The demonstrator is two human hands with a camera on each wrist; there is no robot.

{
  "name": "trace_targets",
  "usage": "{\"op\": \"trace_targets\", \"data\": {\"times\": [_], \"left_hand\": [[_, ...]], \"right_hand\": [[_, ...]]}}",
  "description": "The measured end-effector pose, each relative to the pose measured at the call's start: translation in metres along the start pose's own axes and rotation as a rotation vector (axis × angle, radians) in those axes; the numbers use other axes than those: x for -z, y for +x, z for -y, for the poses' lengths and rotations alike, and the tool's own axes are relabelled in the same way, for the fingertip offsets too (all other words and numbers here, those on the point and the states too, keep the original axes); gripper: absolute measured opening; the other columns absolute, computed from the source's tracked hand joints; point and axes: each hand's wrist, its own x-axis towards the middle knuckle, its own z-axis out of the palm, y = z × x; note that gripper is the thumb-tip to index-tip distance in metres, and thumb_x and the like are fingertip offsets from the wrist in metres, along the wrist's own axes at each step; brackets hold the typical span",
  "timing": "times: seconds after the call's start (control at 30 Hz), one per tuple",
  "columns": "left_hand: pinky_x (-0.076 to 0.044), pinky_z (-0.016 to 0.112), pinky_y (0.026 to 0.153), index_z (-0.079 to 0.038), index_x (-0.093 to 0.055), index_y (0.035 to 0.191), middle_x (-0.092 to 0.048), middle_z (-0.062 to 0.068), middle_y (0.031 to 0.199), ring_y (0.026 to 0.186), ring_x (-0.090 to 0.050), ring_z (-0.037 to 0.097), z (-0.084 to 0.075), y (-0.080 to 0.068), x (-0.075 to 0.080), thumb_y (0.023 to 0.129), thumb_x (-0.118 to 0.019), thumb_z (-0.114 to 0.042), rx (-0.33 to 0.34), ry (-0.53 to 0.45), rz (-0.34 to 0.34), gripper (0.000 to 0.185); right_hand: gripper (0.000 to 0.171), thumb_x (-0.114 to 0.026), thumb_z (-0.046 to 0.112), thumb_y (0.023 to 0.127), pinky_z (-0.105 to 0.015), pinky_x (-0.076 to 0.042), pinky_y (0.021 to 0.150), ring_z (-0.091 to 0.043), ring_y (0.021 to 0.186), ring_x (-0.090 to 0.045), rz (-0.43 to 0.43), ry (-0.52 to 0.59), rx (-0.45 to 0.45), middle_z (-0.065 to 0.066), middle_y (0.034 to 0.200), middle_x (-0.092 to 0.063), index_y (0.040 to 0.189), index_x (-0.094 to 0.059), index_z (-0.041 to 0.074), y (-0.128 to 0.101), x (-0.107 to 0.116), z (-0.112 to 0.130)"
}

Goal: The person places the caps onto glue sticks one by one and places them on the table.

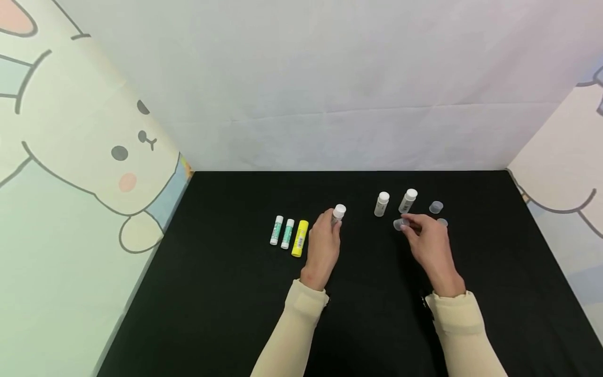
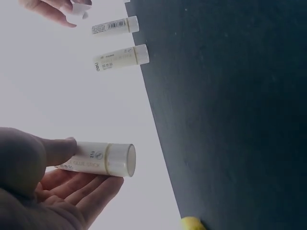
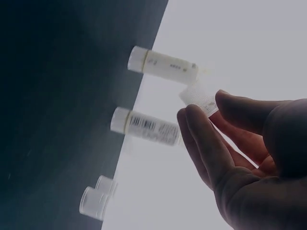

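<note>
My left hand (image 1: pixel 322 248) grips a white glue stick (image 1: pixel 339 210), its white end pointing up and away from me. In the left wrist view, the thumb lies over the printed label of that glue stick (image 2: pixel 93 157) and the fingers come up from below. My right hand (image 1: pixel 430 242) pinches a small translucent cap (image 1: pixel 400 224) between thumb and fingertips. Just beyond the right hand stand two more white glue sticks, one on the left (image 1: pixel 381 204) and one on the right (image 1: pixel 408 201). In the right wrist view, the ridged side of the pinched cap (image 3: pixel 199 97) shows.
Two loose translucent caps lie by the right hand, one farther back (image 1: pixel 436 207) and one partly hidden behind the hand (image 1: pixel 443 222). Left of the left hand, two green-and-white glue sticks (image 1: pixel 276 230) and a yellow one (image 1: pixel 300 239) stand on the black table (image 1: pixel 226 293).
</note>
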Motion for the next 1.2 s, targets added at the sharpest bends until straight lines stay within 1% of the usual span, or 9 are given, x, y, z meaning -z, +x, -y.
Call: {"op": "trace_targets", "data": {"times": [0.17,0.37,0.67,0.9,1.2], "left_hand": [[-0.059,0.037,0.092,-0.003,-0.064,0.128,-0.07,0.013,0.119,0.11,-0.071,0.026,0.002,-0.006,0.007,0.106,-0.063,-0.004,0.012,-0.009,-0.001,0.022],[-0.059,0.037,0.088,-0.004,-0.065,0.124,-0.071,0.011,0.115,0.104,-0.07,0.025,0.005,-0.012,0.013,0.105,-0.065,-0.004,0.01,0.006,0.0,0.019],[-0.058,0.036,0.083,-0.004,-0.066,0.118,-0.07,0.01,0.107,0.095,-0.068,0.023,0.013,-0.022,0.022,0.104,-0.066,-0.004,0.01,0.043,-0.006,0.013],[-0.057,0.038,0.081,-0.005,-0.067,0.115,-0.07,0.009,0.104,0.091,-0.066,0.022,0.018,-0.029,0.025,0.103,-0.067,-0.004,0.021,0.08,-0.018,0.011],[-0.058,0.038,0.081,-0.005,-0.067,0.116,-0.071,0.009,0.106,0.093,-0.067,0.022,0.018,-0.037,0.032,0.104,-0.067,-0.005,0.042,0.08,-0.013,0.013]], "right_hand": [[0.026,-0.071,-0.004,0.098,-0.056,-0.058,0.081,-0.039,0.093,-0.072,0.005,0.029,0.021,-0.028,0.11,-0.075,0.123,-0.073,-0.006,0.001,-0.006,0.007],[0.026,-0.071,-0.004,0.097,-0.056,-0.058,0.083,-0.039,0.096,-0.073,0.021,0.061,0.03,-0.026,0.11,-0.075,0.123,-0.074,-0.005,0.003,-0.015,0.017],[0.027,-0.072,-0.003,0.098,-0.054,-0.059,0.085,-0.037,0.101,-0.073,0.068,0.111,0.057,-0.024,0.116,-0.075,0.126,-0.074,-0.003,0.005,-0.027,0.034],[0.026,-0.073,-0.004,0.097,-0.055,-0.06,0.086,-0.036,0.1,-0.072,0.09,0.14,0.077,-0.024,0.115,-0.074,0.124,-0.074,-0.004,0.005,-0.037,0.04],[0.027,-0.073,-0.003,0.098,-0.053,-0.06,0.089,-0.035,0.101,-0.072,0.123,0.153,0.104,-0.022,0.116,-0.074,0.125,-0.074,-0.003,0.006,-0.047,0.056]]}}
